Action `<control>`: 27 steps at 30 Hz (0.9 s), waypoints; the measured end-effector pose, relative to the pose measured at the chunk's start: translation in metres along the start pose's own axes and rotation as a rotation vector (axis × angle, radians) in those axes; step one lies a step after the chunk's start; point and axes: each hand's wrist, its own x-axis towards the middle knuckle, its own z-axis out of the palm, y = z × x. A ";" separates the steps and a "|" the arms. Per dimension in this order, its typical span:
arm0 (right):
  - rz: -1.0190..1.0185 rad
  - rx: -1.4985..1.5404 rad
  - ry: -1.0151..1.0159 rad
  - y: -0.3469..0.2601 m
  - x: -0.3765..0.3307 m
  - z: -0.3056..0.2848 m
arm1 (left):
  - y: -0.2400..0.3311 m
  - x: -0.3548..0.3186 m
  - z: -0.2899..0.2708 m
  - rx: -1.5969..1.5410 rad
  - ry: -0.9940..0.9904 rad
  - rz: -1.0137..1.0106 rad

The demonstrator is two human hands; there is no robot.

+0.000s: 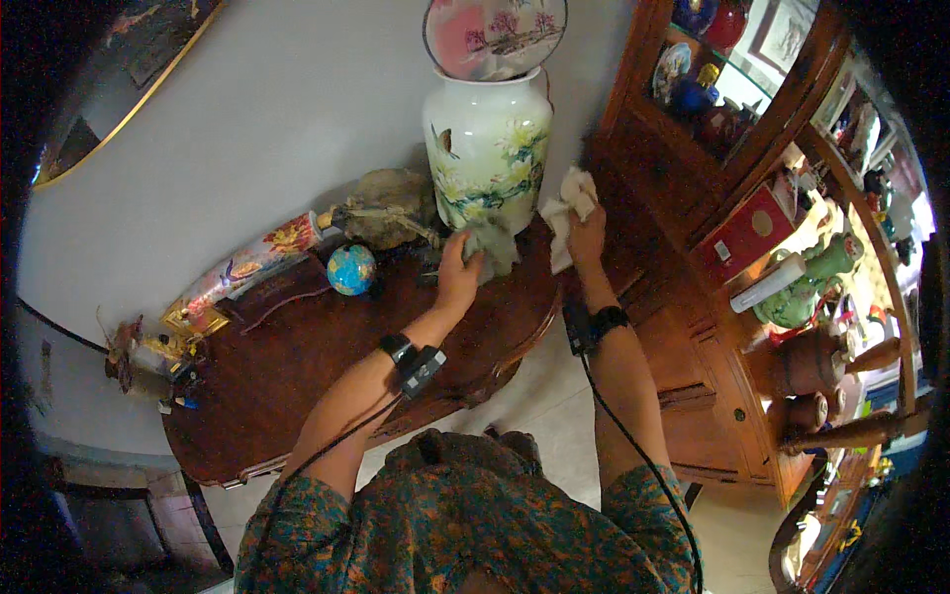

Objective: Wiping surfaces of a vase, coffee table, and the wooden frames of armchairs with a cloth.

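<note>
A tall white vase [487, 148] painted with yellow flowers, green leaves and a bird stands upright on a dark wooden table [297, 381] against the wall. My left hand [458, 277] is closed around a crumpled greyish-green cloth [495, 246], which lies at the lower front of the vase. To the right of the vase, my right hand [589, 243] grips a crumpled white cloth [572, 193] that bunches up above the fingers. Above the vase's mouth shows a round painted panel [497, 38] with pink trees; whether it touches the rim I cannot tell.
Left of the vase are a rough brown ornament [386, 208], a small blue globe [351, 269] and a long decorated cylinder [242, 267]. A wooden cabinet [683, 366] adjoins on the right, its shelves holding a red box [744, 236] and a green vase [807, 287]. Cables run along both forearms.
</note>
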 end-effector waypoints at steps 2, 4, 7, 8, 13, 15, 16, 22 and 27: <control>-0.491 0.422 0.216 -0.056 0.022 -0.021 | 0.027 0.027 -0.009 -0.062 0.116 -0.069; -0.428 0.416 0.218 -0.091 0.031 -0.031 | 0.050 0.048 -0.011 -0.152 0.298 0.051; -0.368 0.374 0.162 -0.124 0.032 -0.026 | 0.058 0.083 -0.011 -0.041 0.385 0.150; -0.389 0.343 0.119 -0.132 0.030 -0.019 | 0.057 0.092 -0.012 -0.036 0.390 0.131; -0.315 0.353 0.044 -0.125 0.007 0.016 | 0.045 0.101 0.001 -0.128 0.265 -0.084; -0.325 0.329 -0.006 -0.111 0.006 0.013 | 0.050 0.096 0.008 -0.126 0.267 -0.097; -0.352 0.252 -0.001 -0.105 0.001 0.007 | 0.055 0.096 0.007 -0.109 0.268 -0.092; -0.456 0.243 0.162 -0.159 0.023 -0.037 | 0.084 0.111 -0.008 -0.069 0.399 0.024; -0.491 0.041 0.168 -0.181 0.019 -0.042 | 0.089 0.121 -0.024 0.125 0.403 0.142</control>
